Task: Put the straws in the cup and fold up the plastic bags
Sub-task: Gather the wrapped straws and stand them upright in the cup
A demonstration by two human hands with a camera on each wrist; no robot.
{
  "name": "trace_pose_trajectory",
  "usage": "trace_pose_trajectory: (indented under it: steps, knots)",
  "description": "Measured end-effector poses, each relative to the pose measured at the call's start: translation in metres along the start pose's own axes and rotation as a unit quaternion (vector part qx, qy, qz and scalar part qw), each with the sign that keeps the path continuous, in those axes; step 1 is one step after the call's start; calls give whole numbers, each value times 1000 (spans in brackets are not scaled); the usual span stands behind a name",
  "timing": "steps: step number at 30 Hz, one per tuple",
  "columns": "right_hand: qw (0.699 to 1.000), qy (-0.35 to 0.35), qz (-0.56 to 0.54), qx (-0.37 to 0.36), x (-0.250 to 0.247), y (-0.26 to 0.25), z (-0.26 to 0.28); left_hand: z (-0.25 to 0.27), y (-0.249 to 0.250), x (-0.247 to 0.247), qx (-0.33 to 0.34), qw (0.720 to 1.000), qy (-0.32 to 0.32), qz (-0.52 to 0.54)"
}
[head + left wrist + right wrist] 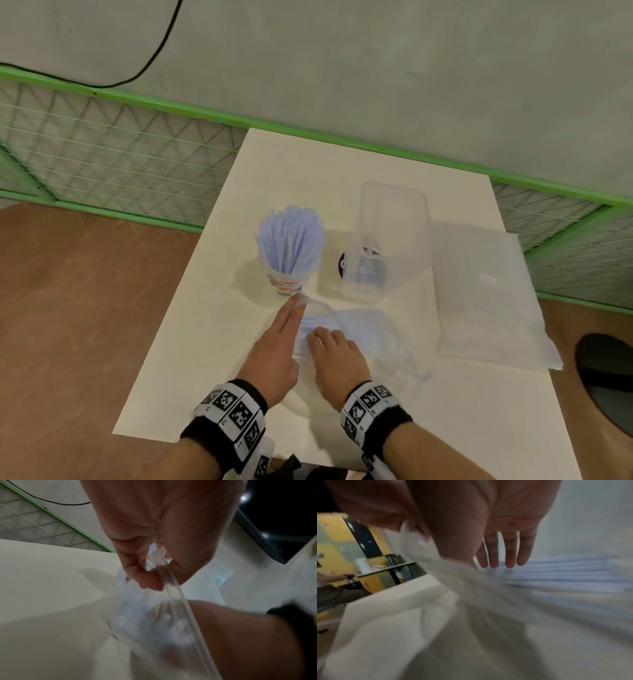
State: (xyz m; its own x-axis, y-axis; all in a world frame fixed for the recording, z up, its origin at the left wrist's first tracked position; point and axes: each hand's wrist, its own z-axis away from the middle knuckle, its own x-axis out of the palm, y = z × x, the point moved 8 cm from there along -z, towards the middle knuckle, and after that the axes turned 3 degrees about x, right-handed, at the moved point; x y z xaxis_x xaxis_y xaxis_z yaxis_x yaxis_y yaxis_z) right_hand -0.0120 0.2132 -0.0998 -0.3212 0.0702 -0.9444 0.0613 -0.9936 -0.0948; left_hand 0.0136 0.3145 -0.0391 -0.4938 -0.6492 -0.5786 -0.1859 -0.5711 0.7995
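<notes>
The left grip (279, 346) pinches the rim of a clear bag (356, 334) near the table's (191, 370) front edge, index finger pointing toward the cup (287, 284), which already stands full of straws (291, 240); the right grip (337, 356) reaches into the bag's mouth, on the straws still inside. By my reading, the step in hand is emptying this bag, and next those straws must be drawn out in a bunch and stood in the cup; two more bags (486, 294) lie beyond. From the left wrist, thumb and curled fingers (147, 580) nip the bag's rim (173, 580), held taut. From the right wrist, the fingers (510, 553) hang straight and spread above blurred blue straws (565, 573); no hold is closed yet.
</notes>
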Motion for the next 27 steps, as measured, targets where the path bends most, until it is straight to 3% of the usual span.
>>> trace_pose_trajectory:
  steps: [8,23,27]
  knots:
    - [998,46,30,22,7,1,-6,1,-9,-6,-3,1000,6,-20]
    - [998,-25,27,44,8,-2,-8,9,-14,-11,-18,999,13,-31]
    - [999,-19,29,22,7,-5,-10,10,-17,-11,-22,999,17,-32]
